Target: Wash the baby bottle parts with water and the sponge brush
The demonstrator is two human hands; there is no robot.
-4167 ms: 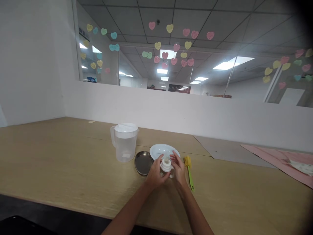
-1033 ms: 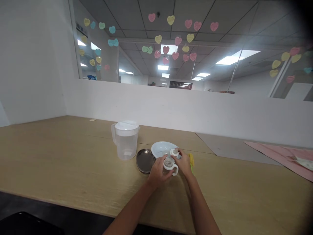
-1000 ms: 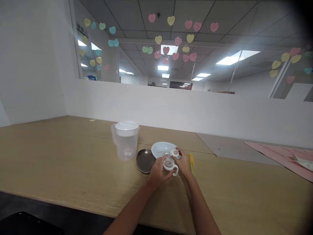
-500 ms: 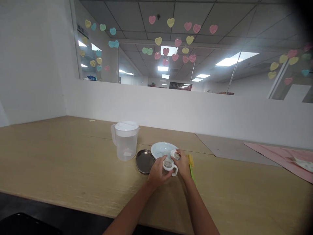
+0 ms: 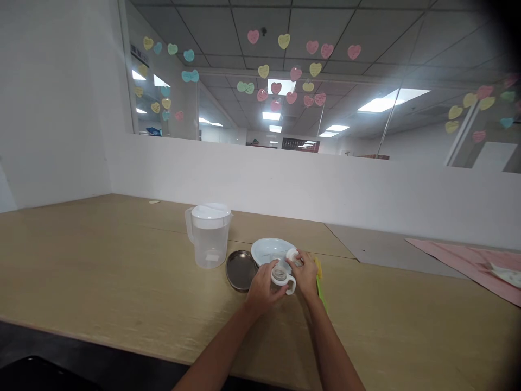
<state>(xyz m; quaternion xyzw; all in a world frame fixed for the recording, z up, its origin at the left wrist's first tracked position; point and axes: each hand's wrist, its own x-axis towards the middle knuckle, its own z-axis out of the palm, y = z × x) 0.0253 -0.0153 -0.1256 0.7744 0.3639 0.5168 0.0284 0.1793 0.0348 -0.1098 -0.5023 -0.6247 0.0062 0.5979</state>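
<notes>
My left hand (image 5: 260,289) is wrapped round a small clear bottle (image 5: 279,272) whose threaded mouth is uncovered and faces up. A white ring with a curved handle (image 5: 292,284) sits round the bottle's neck. In the fingers of my right hand (image 5: 306,275) is a white cap (image 5: 291,254), apart from the bottle and just up and right of its mouth. Both hands are over the near edge of a pale blue-white bowl (image 5: 260,246), in which something clear lies partly hidden. Under my right wrist's outer side shows a brush with a green handle (image 5: 321,293) and yellow head.
A dark metal tray (image 5: 239,270) lies left of the bowl. Behind it stands a translucent lidded pitcher (image 5: 210,245) with liquid in it. On the far right a pink cloth (image 5: 456,258) lies on the wooden table (image 5: 122,271). A white wall with a window rises behind.
My right hand and the white cap have shifted slightly right, away from the bottle's mouth. My left hand and the bottle stay about where they were.
</notes>
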